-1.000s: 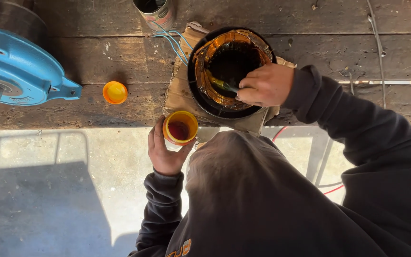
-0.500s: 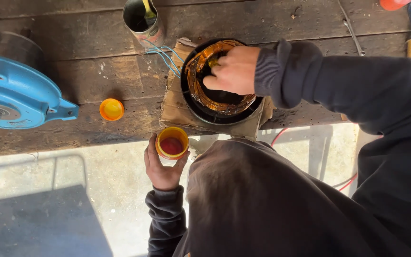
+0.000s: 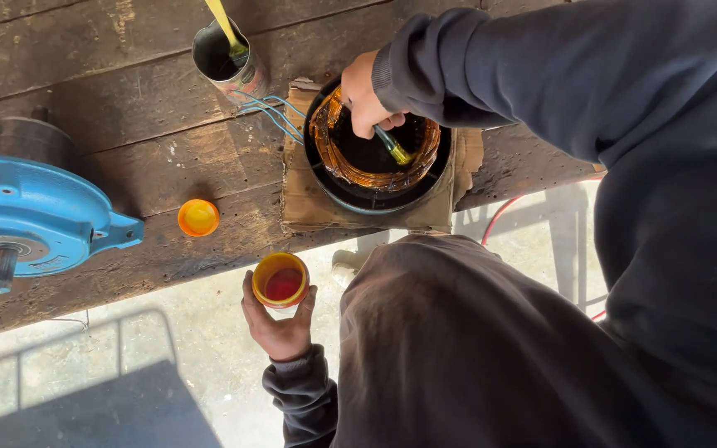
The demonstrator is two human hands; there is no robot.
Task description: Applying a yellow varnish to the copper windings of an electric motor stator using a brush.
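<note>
My left hand (image 3: 275, 325) holds a small yellow cup (image 3: 280, 280) of red liquid below the bench edge. My right hand (image 3: 367, 95) grips a thin brush (image 3: 393, 147) with a green handle, its tip inside a black round motor stator (image 3: 375, 153). Glossy amber copper windings ring the stator's inside. The stator rests on a piece of brown cardboard (image 3: 309, 199) on the worn wooden bench (image 3: 143, 158). Blue wires (image 3: 271, 112) lead out of the stator to the left.
A blue motor end cover (image 3: 31, 217) with a shaft lies at the left. An orange lid (image 3: 198, 217) sits on the bench. A tin can (image 3: 226, 56) with a yellow stick stands behind. A red cable (image 3: 499, 216) hangs below the bench.
My right hand has shifted to the stator's upper left rim, brush tip now pointing inward. My left hand with the cup stays low, below the bench. The camera view moved.
</note>
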